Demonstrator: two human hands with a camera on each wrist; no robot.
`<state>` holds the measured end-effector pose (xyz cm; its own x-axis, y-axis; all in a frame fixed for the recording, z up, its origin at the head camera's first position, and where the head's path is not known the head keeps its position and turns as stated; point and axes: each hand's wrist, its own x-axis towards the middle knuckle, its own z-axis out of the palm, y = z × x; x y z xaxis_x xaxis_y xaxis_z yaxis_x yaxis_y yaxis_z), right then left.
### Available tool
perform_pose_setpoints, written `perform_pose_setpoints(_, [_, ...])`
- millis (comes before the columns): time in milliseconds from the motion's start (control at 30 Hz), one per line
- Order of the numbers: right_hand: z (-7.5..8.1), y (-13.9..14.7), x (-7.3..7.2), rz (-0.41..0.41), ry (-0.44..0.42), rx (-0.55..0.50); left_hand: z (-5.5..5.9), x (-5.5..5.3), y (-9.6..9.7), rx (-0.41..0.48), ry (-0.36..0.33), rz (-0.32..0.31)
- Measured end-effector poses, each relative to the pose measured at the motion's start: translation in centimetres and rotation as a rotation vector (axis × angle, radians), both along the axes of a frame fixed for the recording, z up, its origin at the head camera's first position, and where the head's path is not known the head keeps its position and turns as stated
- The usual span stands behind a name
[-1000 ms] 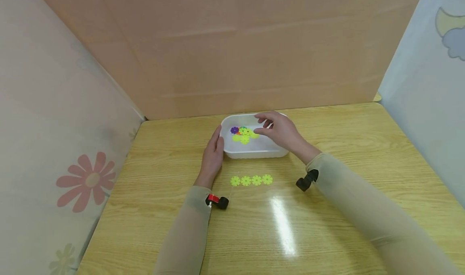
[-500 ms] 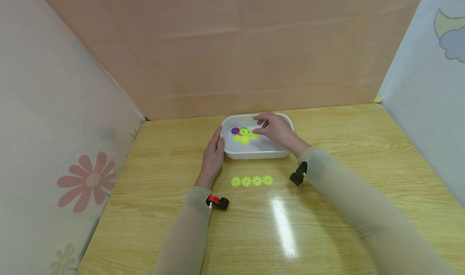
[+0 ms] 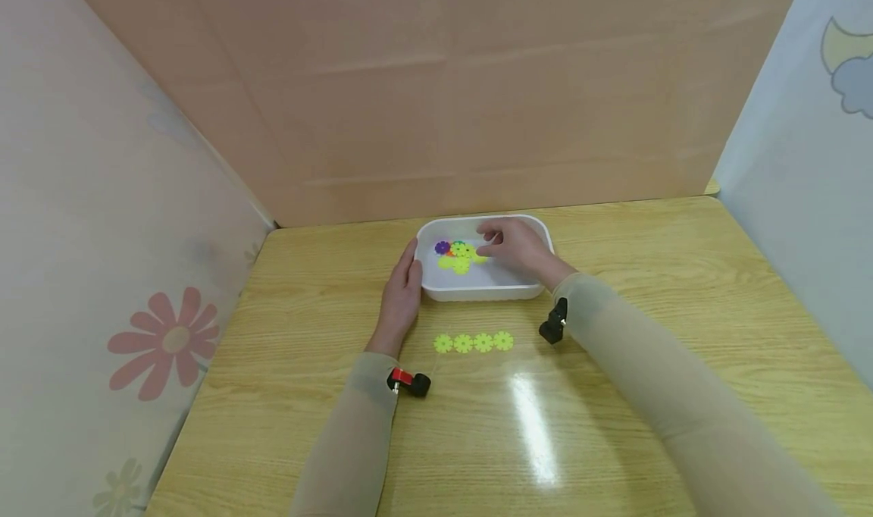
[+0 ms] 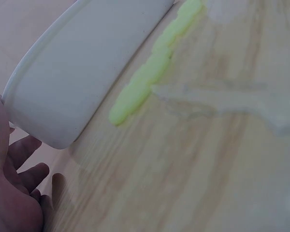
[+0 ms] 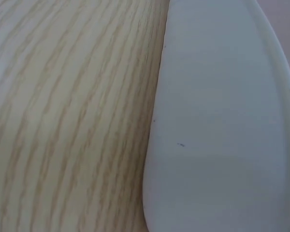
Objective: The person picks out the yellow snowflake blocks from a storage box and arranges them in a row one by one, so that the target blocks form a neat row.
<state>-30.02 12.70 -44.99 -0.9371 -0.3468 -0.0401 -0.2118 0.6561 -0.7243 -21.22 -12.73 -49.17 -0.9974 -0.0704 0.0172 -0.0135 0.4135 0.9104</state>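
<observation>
My left hand point(image 3: 401, 301) rests against the left end of a white plastic tray point(image 3: 484, 293), thumb and fingers outside its wall point(image 4: 87, 63). Reaching over the tray's right side, my right hand point(image 3: 520, 248) has bent fingers, with thumb and index tips apart and nothing visible between them. Just below its thumb lie yellow snowflake discs point(image 3: 461, 265), beside a purple disc point(image 3: 442, 248) and bits of green and orange. In front of the tray, several yellow snowflake discs point(image 3: 474, 342) form a row on the table. The right wrist view hides the right hand and shows the tray's outer wall point(image 5: 217, 116).
The wood-grain table point(image 3: 327, 289) meets a tan backdrop point(image 3: 436, 108) behind the tray. Patterned pale panels stand at left point(image 3: 82, 221) and right. A thin clear strip point(image 4: 217, 99) lies near the disc row's left end.
My right hand has shifted slightly down and deeper into the tray, its forearm moving left. The left hand, tray and disc row stay in place.
</observation>
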Motion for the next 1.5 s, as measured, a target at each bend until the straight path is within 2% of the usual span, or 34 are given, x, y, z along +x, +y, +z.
perform_pose_setpoints(267, [-0.2, -0.1, -0.1, 0.039, 0.003, 0.004, 0.0, -0.1, 0.0, 0.002, -0.001, 0.006])
perform_pose_setpoints(900, [-1.2, -0.1, -0.4, 0.067, 0.01, 0.046, -0.3, -0.2, -0.2, -0.009, 0.03, -0.004])
perform_pose_setpoints(1200, [-1.1, -0.2, -0.5, 0.08, 0.01, 0.105, -0.3, -0.3, -0.2, -0.013, 0.029, -0.005])
perform_pose_setpoints(1500, [-1.1, -0.3, -0.6, 0.093, 0.019, 0.117, -0.2, -0.2, -0.1, -0.018, 0.017, 0.005])
